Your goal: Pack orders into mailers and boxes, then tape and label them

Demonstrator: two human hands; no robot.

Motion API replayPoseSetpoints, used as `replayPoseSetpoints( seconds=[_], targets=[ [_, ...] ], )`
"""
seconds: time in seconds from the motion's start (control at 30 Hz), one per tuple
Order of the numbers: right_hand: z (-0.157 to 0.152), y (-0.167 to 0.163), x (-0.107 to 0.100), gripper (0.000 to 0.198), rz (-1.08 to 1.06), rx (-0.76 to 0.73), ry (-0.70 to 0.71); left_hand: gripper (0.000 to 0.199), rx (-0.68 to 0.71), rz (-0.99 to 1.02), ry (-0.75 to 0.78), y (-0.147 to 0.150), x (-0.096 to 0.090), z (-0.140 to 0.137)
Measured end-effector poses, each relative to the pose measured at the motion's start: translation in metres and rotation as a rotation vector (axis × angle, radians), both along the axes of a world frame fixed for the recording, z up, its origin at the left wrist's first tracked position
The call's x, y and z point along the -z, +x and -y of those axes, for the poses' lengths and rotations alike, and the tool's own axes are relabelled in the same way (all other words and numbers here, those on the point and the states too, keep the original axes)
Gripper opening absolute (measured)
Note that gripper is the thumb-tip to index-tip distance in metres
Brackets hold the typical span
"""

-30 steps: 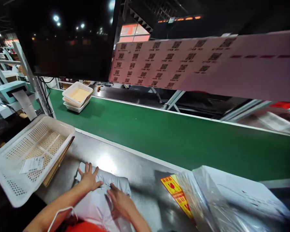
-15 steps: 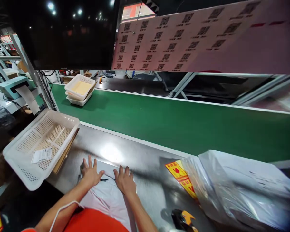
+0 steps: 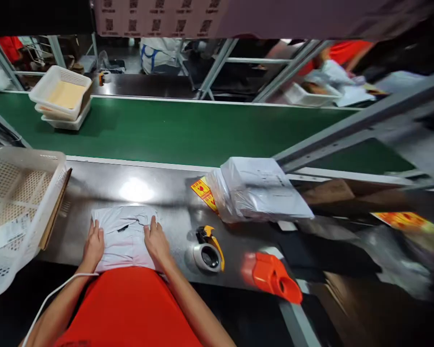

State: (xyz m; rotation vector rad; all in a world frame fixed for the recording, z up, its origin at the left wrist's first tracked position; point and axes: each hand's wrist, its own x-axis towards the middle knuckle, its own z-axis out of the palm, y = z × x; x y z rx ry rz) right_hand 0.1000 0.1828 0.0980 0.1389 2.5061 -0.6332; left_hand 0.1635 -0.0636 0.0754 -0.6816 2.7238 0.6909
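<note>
A white, creased, folded garment with a small black mark near its top lies on the metal bench against my red shirt front. At its left edge is my left hand, thumb over the top and fingers along the side. Across from it my right hand grips the right edge, its thumb also on the white material. The undersides of the fingers are hidden. To the right stands a tape dispenser with a yellow and black frame.
A white perforated basket with a label inside stands at left. Plastic-wrapped white packages lie at right, near an orange plastic tool. Beyond the bench runs a green conveyor belt carrying stacked baskets.
The view has swung right and down. Both hands have gone from lying spread on the garment's upper part to its two side edges. More of the bench's right side shows.
</note>
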Motion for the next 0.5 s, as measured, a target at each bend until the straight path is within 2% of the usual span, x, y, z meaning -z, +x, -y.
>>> replayPoseSetpoints(
  seconds=[0.13, 0.2, 0.27, 0.3, 0.37, 0.43, 0.5],
  targets=[
    [0.011, 0.003, -0.001, 0.073, -0.122, 0.046, -0.032, 0.068, -0.053, -0.131, 0.051, 0.002, 0.010, 0.004],
    [0.016, -0.010, -0.003, 0.071, -0.209, 0.016, -0.050, 0.070, -0.095, -0.161, -0.038, -0.008, 0.007, 0.006],
    [0.017, -0.026, -0.006, 0.070, -0.294, -0.025, -0.070, 0.068, -0.072, -0.211, -0.220, -0.029, 0.000, 0.014],
    [0.017, -0.033, -0.008, 0.069, -0.327, -0.031, -0.071, 0.066, -0.014, -0.250, -0.309, -0.044, -0.005, 0.019],
    [0.018, -0.042, -0.010, 0.067, -0.366, -0.019, -0.063, 0.067, 0.211, -0.324, -0.388, -0.082, -0.015, 0.027],
    [0.020, -0.046, -0.010, 0.066, -0.375, 0.004, -0.057, 0.078, 0.486, -0.301, -0.328, -0.118, -0.022, 0.027],
    [0.016, -0.048, -0.011, 0.065, -0.370, 0.019, -0.061, 0.089, 0.676, -0.154, -0.272, -0.136, -0.023, 0.016]
  ],
)
